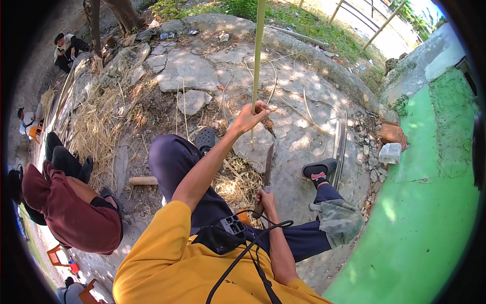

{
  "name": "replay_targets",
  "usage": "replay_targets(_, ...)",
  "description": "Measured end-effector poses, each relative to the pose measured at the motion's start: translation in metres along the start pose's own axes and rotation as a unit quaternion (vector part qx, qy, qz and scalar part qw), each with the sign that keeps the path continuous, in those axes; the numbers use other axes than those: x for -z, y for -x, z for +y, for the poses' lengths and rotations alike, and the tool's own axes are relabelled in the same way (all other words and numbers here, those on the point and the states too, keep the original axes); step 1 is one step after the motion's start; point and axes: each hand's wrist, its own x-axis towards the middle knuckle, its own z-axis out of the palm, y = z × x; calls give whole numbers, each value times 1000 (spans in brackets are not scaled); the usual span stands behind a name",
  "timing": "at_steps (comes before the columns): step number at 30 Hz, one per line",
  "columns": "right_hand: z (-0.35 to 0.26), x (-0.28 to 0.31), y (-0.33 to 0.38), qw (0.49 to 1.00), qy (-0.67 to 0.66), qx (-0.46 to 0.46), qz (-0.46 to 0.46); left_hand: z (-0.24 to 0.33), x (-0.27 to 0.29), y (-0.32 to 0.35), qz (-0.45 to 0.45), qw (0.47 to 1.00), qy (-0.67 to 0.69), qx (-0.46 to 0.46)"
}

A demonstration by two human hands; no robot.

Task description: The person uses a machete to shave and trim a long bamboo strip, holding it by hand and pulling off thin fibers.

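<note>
My left hand (249, 119) is raised in front of me, its fingers closed round a long green bamboo strip (258, 53). The strip stands nearly upright, running out of the top of the view, its lower end just above or on the stone ground. Nearer my lap, my right hand (269, 203) grips the dark handle of a machete (268, 164). The blade points away from me, just right of the strip's lower end, apart from it. Pale shavings (238, 180) lie between my legs.
Several thin bamboo strips (306, 119) lie on the cracked stone ground. A person in a maroon top (76, 213) sits close on my left, near a short wooden stick (143, 181). On the right stand a green wall (405, 218) and a white block (391, 153).
</note>
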Motion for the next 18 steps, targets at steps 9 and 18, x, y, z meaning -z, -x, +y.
replay_targets(9,-76,-64,-5,998,-9,57,-24,41,-13,-5,-2,997,63,-55)
replay_targets(18,-101,-91,5,989,-99,62,-87,53,-18,-10,-49,987,148,31)
